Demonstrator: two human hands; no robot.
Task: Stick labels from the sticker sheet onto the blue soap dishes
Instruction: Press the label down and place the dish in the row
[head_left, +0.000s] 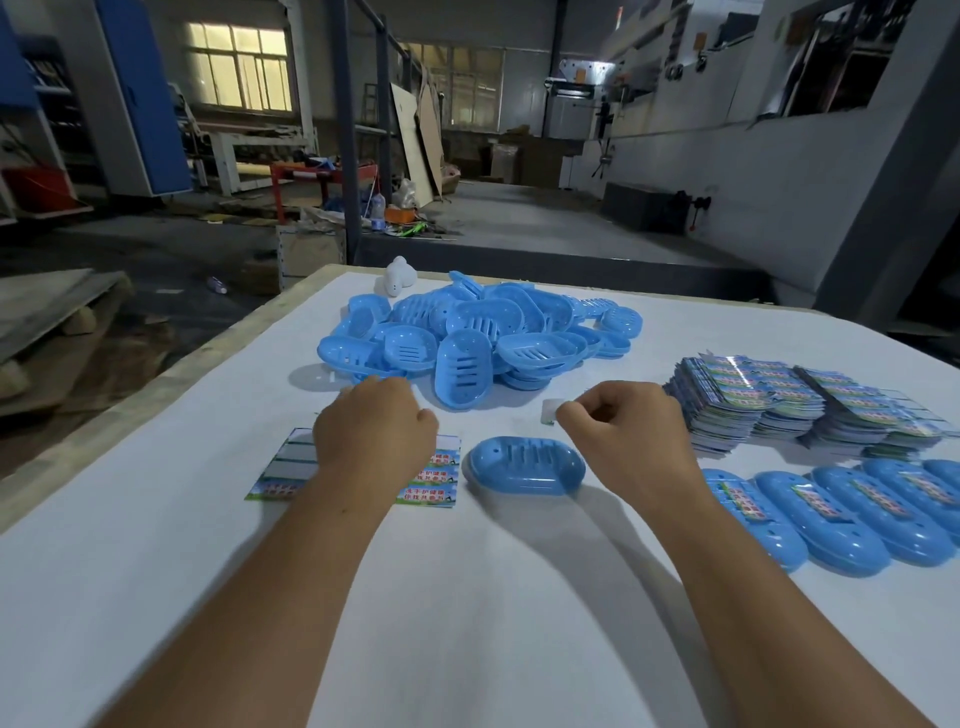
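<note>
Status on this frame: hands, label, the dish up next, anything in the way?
Left hand rests on sticker sheet. Right hand pinches a peeled label above the bare soap dish. Nothing between label and dish.

Dim workshop, lit windows (236, 67) far left, blue cabinet (143, 93) left, grey concrete floor (519, 218), steel post (345, 130) centre, grey machine (587, 88) far right
</note>
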